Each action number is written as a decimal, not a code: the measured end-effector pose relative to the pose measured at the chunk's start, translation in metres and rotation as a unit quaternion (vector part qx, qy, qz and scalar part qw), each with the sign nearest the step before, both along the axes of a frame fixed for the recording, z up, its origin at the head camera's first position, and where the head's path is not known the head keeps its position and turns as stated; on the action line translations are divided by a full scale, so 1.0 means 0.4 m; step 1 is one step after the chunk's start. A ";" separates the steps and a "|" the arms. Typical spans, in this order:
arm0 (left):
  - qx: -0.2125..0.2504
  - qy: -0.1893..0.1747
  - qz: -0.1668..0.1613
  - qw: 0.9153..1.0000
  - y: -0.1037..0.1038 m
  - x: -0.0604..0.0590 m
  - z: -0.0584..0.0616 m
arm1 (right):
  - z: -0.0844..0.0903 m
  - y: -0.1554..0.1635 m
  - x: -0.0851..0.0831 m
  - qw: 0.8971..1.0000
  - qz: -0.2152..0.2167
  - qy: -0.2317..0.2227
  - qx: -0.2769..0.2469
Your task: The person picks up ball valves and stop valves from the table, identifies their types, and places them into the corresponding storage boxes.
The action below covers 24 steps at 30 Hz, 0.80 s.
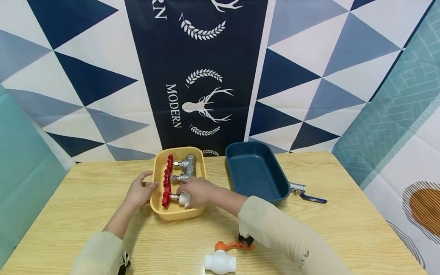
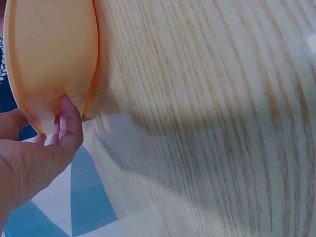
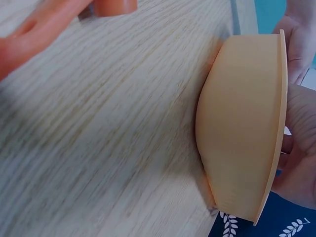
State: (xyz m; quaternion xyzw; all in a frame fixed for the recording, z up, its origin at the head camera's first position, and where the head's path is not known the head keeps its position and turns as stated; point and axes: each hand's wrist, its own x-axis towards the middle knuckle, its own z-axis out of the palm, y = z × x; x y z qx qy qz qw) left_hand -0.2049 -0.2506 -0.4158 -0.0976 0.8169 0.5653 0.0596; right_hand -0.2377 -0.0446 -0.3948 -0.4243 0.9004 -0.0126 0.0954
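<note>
Seemingly to steady it, the left hand (image 1: 137, 194) grips the left rim of the yellow tray (image 1: 179, 215); inside, near, the right hand (image 1: 198, 192) holds a white valve (image 1: 184, 199) beside metal valves (image 1: 188, 165), red handles (image 1: 166, 196) aligned leftward, perhaps for a neat fit.

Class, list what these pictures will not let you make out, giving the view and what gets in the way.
- Head: part of the nearest red-handled valve, covered by the right hand.
- Head: whether the blue-levered valve continues behind the blue tray.
- Right wrist: the yellow tray hides its contents behind its wall.
- Right wrist: the orange-handled valve's body, cut off by the top edge.
</note>
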 end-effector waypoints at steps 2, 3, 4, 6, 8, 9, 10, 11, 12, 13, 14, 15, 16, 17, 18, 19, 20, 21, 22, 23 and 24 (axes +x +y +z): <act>0.001 0.001 -0.002 1.000 0.001 0.001 0.002 | 0.000 0.003 -0.001 1.000 -0.004 0.001 0.000; 0.002 0.001 -0.003 1.000 0.001 0.002 0.003 | 0.000 0.005 -0.002 1.000 -0.006 0.001 -0.002; 0.001 0.001 -0.003 1.000 0.001 0.003 0.004 | 0.000 0.006 -0.002 1.000 -0.007 0.001 -0.003; 0.000 0.001 -0.004 1.000 0.002 0.005 0.005 | 0.001 0.010 -0.002 1.000 -0.009 0.001 -0.007; -0.001 0.002 -0.004 1.000 0.003 0.005 0.006 | 0.006 0.015 0.000 1.000 -0.010 0.001 -0.011; -0.002 0.002 -0.003 1.000 0.003 0.005 0.006 | 0.007 0.017 0.000 1.000 -0.010 0.000 -0.014; -0.002 0.002 -0.002 1.000 0.003 0.005 0.006 | 0.009 0.020 0.001 1.000 -0.012 -0.002 -0.017; -0.004 0.002 -0.001 1.000 0.004 0.005 0.005 | 0.009 0.022 0.002 1.000 -0.012 -0.003 -0.020; -0.006 0.002 -0.001 1.000 0.004 0.005 0.005 | 0.011 0.023 0.003 1.000 -0.014 -0.006 -0.022; -0.008 0.002 -0.001 1.000 0.003 0.005 0.004 | 0.012 0.025 0.005 1.000 -0.015 -0.007 -0.024; -0.010 0.002 0.000 1.000 0.003 0.006 0.005 | 0.012 0.027 0.005 0.999 -0.015 -0.007 -0.028; -0.012 0.003 0.000 1.000 0.003 0.006 0.004 | 0.013 0.029 0.006 0.999 -0.014 -0.008 -0.032; -0.014 0.003 0.001 1.000 0.003 0.006 0.005 | 0.014 0.031 0.007 0.999 -0.013 -0.007 -0.034; -0.016 0.003 0.000 1.000 0.003 0.007 0.006 | 0.016 0.032 0.007 0.999 -0.010 -0.004 -0.038; -0.016 0.004 -0.001 1.000 0.003 0.007 0.006 | 0.018 0.035 0.007 0.999 -0.009 -0.002 -0.042; -0.017 0.005 -0.001 1.000 0.003 0.007 0.008 | 0.019 0.038 0.007 0.999 -0.007 0.001 -0.047; -0.019 0.005 -0.001 1.000 0.003 0.008 0.009 | 0.021 0.041 0.007 0.999 -0.006 0.003 -0.053; -0.019 0.005 0.000 1.000 0.004 0.008 0.011 | 0.023 0.044 0.007 0.998 -0.007 0.005 -0.056; -0.020 0.005 0.002 1.000 0.004 0.009 0.013 | 0.025 0.047 0.008 0.998 -0.008 0.007 -0.061; -0.018 0.005 0.003 1.000 0.004 0.009 0.015 | 0.027 0.050 0.009 0.998 -0.010 0.007 -0.068; -0.016 0.005 0.006 1.000 0.004 0.010 0.018 | 0.029 0.054 0.010 0.997 -0.013 0.005 -0.073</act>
